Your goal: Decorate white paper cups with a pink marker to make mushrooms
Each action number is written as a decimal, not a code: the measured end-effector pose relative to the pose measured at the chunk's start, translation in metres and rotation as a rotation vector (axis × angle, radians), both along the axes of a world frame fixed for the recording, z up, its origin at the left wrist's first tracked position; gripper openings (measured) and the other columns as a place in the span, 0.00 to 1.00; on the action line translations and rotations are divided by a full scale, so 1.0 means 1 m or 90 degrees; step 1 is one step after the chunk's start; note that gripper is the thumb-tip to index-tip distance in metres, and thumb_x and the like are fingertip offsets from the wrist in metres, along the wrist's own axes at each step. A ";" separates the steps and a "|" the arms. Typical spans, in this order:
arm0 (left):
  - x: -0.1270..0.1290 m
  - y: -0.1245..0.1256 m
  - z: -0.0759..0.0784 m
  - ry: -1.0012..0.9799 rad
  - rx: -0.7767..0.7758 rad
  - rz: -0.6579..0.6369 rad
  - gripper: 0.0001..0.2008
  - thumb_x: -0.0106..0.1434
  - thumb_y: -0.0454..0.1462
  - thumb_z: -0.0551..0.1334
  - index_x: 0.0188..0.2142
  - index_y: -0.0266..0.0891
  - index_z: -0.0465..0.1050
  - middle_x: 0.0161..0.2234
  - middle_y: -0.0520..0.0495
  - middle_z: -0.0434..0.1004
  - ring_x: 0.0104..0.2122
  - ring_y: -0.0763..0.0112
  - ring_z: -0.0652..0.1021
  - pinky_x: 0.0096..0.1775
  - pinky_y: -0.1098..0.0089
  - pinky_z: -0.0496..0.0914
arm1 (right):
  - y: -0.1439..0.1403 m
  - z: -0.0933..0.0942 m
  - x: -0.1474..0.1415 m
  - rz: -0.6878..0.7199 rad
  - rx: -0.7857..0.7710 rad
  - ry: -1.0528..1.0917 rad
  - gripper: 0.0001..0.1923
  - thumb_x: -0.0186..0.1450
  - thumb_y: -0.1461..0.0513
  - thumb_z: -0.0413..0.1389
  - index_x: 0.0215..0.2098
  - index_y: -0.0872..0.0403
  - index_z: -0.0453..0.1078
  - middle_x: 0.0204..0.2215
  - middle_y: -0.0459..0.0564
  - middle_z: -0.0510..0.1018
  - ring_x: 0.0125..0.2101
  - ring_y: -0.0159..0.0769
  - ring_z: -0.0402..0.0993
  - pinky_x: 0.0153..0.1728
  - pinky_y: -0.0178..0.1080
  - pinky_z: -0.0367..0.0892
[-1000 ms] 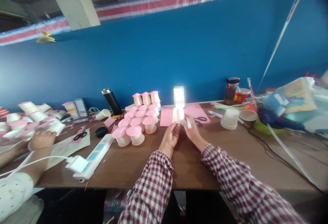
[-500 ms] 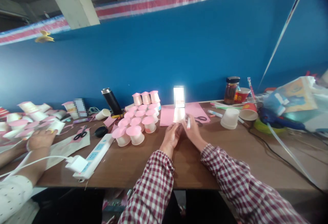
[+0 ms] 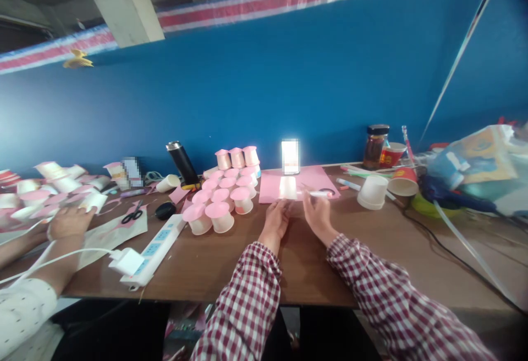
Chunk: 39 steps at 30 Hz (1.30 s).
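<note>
In the head view, my left hand [image 3: 277, 219] has its fingers closed at the near side of a white paper cup [image 3: 287, 187], brightly lit by the screen behind it. My right hand [image 3: 318, 215] is a little to the right, apart from the cup. It holds a slim white pen-like stick [image 3: 317, 193] with a reddish end, lying level across the fingers. Beyond both hands a sheet of pink paper [image 3: 270, 185] lies flat. The handles of a pair of scissors [image 3: 329, 191] show on it, partly behind the pen-like stick.
Several paper cups with pink paper tops [image 3: 220, 211] stand to the left. A power strip [image 3: 154, 251] and black bottle [image 3: 183, 164] are beyond them. An upturned white cup [image 3: 373, 192] and a jar [image 3: 375, 147] stand right. At far left, a co-worker's hand [image 3: 72, 222] rests among cups.
My right hand has moved right, away from the cup, and the pen-like stick has swung from upright to level. My left hand stays at the cup.
</note>
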<state>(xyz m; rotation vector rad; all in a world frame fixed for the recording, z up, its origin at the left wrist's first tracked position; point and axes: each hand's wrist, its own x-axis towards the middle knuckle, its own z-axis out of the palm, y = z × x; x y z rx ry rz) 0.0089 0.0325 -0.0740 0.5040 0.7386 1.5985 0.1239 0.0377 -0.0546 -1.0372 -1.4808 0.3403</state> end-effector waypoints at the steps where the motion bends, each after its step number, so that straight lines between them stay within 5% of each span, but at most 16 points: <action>1: 0.000 0.000 0.000 0.001 -0.001 -0.003 0.03 0.53 0.30 0.66 0.25 0.35 0.73 0.28 0.49 0.77 0.35 0.71 0.79 0.51 0.67 0.68 | 0.000 -0.001 -0.001 0.002 -0.001 -0.002 0.18 0.66 0.53 0.47 0.32 0.55 0.72 0.28 0.54 0.79 0.29 0.42 0.75 0.35 0.41 0.69; 39: 0.002 -0.002 0.000 0.046 0.019 -0.028 0.07 0.49 0.35 0.68 0.24 0.36 0.71 0.28 0.48 0.77 0.36 0.69 0.78 0.49 0.66 0.68 | 0.010 -0.012 -0.004 -0.010 0.029 -0.075 0.15 0.67 0.55 0.46 0.34 0.56 0.70 0.32 0.57 0.78 0.34 0.44 0.75 0.39 0.44 0.69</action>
